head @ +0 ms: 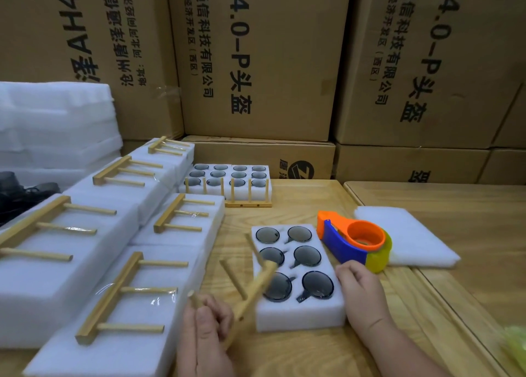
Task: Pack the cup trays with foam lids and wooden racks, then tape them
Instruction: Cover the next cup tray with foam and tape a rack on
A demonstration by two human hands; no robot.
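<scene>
While left grip [209, 319] clasps wooden rack [250, 288], bar diagonal, pegs up-left, right grip [360, 287] loosely curled.

- Tall brown cardboard cartons [262, 63] printed with black Chinese characters and "4.0-P" stand stacked in a wall behind the pale wooden worktop [469, 234].
- Flatter cartons [256, 156] of the same brown card lie beneath them, one bearing a round black logo.
- A dark, shiny black object [20, 197] sits at the far left edge, partly hidden.
- A blurred yellow-green thing [515, 345] shows at the lower right corner.
</scene>
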